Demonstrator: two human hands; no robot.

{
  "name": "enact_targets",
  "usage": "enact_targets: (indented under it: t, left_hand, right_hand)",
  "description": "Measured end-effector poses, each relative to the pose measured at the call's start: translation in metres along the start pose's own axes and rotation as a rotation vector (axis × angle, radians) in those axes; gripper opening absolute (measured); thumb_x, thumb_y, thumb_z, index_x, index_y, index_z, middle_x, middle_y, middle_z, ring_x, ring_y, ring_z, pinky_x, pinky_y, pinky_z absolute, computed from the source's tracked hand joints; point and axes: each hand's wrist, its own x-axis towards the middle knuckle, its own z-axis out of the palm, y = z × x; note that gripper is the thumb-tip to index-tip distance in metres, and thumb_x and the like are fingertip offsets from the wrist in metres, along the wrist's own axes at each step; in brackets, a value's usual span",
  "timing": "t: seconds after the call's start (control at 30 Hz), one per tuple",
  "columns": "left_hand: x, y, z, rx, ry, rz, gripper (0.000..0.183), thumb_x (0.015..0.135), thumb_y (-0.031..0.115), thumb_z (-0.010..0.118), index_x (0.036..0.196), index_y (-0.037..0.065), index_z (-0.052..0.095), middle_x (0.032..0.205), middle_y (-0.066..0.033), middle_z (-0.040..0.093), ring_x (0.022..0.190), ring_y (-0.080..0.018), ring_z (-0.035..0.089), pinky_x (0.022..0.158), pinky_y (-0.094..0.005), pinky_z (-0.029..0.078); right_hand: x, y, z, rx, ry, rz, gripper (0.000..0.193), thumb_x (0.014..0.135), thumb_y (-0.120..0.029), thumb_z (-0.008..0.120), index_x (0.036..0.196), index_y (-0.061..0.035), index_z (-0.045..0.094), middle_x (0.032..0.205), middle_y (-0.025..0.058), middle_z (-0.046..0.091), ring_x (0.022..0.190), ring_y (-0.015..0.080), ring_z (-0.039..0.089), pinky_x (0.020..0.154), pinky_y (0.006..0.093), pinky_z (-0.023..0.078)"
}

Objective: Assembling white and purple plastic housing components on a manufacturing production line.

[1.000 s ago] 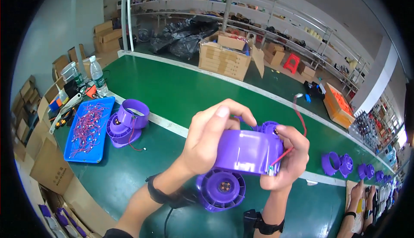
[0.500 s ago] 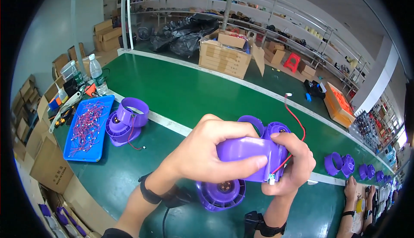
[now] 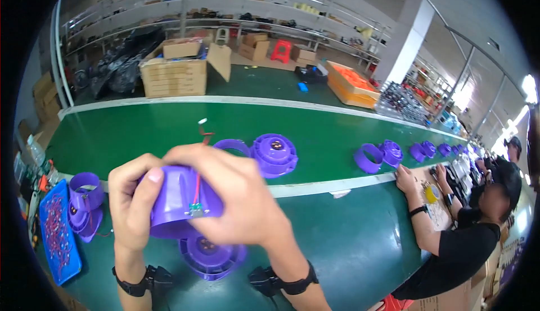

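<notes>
Both hands hold a purple plastic ring-shaped housing [image 3: 173,201] above the green table. My left hand [image 3: 130,198] grips its left side, thumb pressed on the outer wall. My right hand [image 3: 236,193] wraps over its top and right side. A red wire [image 3: 197,187] runs down the wall to a small green circuit board [image 3: 195,209] at the lower edge; its white connector [image 3: 202,121] sticks up beyond my fingers. Beneath the housing, a round purple finned base [image 3: 211,257] lies on the table, partly hidden by the housing and my right hand.
A blue tray [image 3: 73,266] of red wires lies at the left, beside a stacked purple ring and base [image 3: 84,190]. Several purple parts [image 3: 274,154] stand on the green strip beyond a pale rail [image 3: 315,188]. At right, a co-worker [image 3: 469,238] sits with hands at the table.
My view has swung to the right, bringing the co-worker into sight. The housing has been turned in my hands; its circuit board now faces me, and my right hand has moved over its top.
</notes>
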Motion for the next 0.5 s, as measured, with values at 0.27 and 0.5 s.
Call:
enact_targets:
  t: [0.27,0.5]
  left_hand:
    - [-0.001,0.000,0.002,0.006,0.081,0.030,0.037,0.096,0.029,0.050,0.086,-0.006,0.060,0.084,-0.0074,0.063,0.078,-0.0119,0.056,0.072,-0.0246,0.043]
    - [-0.001,-0.008,0.012,-0.067,0.035,0.312,0.049,0.082,0.037,0.066,0.106,-0.004,0.060,0.102,-0.0188,0.065,0.095,-0.0245,0.064,0.087,-0.0345,0.050]
  right_hand:
    - [0.000,-0.012,0.016,0.017,0.032,0.166,0.059,0.064,-0.005,0.070,0.122,-0.0073,0.059,0.099,0.0150,0.067,0.087,0.0360,0.068,0.072,0.0395,0.054]
    - [-0.001,-0.002,0.011,0.111,0.124,0.173,0.054,0.062,-0.005,0.068,0.115,-0.0014,0.061,0.103,0.0155,0.069,0.087,0.0303,0.071,0.078,0.0337,0.054]
